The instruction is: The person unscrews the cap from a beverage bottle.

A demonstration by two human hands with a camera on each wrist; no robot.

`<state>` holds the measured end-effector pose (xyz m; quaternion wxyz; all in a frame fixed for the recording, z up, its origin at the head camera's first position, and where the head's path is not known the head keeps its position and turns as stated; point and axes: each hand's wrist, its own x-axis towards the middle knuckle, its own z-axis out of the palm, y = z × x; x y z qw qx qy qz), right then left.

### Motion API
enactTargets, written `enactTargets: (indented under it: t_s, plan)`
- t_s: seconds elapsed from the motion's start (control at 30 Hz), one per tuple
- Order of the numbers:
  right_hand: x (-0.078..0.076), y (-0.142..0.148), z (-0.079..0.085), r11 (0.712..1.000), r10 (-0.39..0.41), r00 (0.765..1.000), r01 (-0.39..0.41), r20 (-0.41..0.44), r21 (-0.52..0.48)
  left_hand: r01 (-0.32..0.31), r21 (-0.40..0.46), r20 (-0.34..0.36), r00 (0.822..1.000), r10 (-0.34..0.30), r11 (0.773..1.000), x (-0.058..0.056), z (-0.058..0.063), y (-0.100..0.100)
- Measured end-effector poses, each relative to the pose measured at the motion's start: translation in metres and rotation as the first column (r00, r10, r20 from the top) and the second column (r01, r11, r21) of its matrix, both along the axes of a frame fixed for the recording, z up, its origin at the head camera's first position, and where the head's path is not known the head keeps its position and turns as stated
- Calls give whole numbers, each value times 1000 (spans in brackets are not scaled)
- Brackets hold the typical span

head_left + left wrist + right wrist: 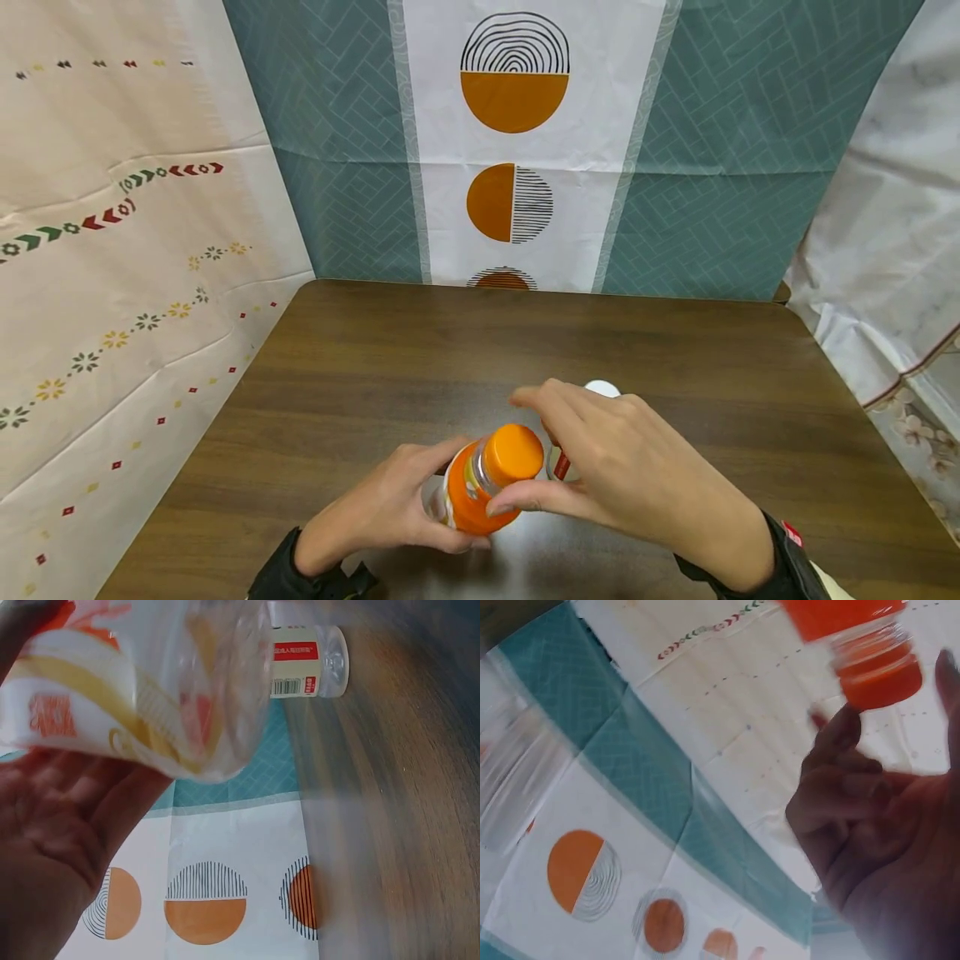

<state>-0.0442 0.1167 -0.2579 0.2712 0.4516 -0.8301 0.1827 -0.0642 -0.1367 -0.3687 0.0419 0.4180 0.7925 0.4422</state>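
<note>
Left hand (401, 504), lower centre of the head view: fingers and thumb are bent around the lower body of a bottle (474, 502), which is tilted with its orange cap (517, 451) toward the frame's right. Right hand (607, 458), just right of it: thumb and fingers spread wide either side of the cap, no grip; whether the thumb touches the bottle cannot be told. Handling, judged by eye: thin clear plastic under a printed wrap, so probably light; fill level not readable. Walls likely give under a hard squeeze and the smooth wrap may slide; breakage seems unlikely. Best hold: broad, gentle grasp round the body, as the left hand has; the neck and cap look stiffer and would take a firm pinch. Beyond the right hand, partly hidden: a second bottle (300, 667) with a red-and-cream label. Farther out: brown table (360, 358), then teal cloth (337, 125) across the upper frame.
</note>
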Motion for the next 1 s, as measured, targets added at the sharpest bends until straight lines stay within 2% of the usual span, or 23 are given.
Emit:
enactTargets:
  t_s: [0.1,0.23,0.37,0.5,0.6,0.67,0.87,1.0]
  plan:
    - [3,-4,1,996,-84,996,85,12,-40,-73,11,-57,996,73,997,-1,-1,0]
    - [7,-11,1,974,-215,976,216,27,-73,-164,8,-106,981,164,986,-2,-1,0]
    - [9,-20,-2,941,-333,942,335,40,-41,-223,-5,-153,963,220,975,-3,-2,1]
    - [10,-28,-5,916,-402,915,402,37,-6,-260,-21,-219,943,249,965,-3,-3,2]
    - [9,-32,-8,905,-426,904,426,32,3,-285,-44,-250,931,266,957,-3,-5,2]
    - [7,-33,-10,904,-428,903,428,36,8,-295,-63,-254,929,271,953,-3,-5,2]
    - [4,-34,-13,923,-383,922,384,50,-14,-291,-89,-241,934,262,953,-3,-6,2]
    - [4,-33,-11,929,-368,925,369,92,1,-283,-86,-233,938,257,955,-3,-7,1]
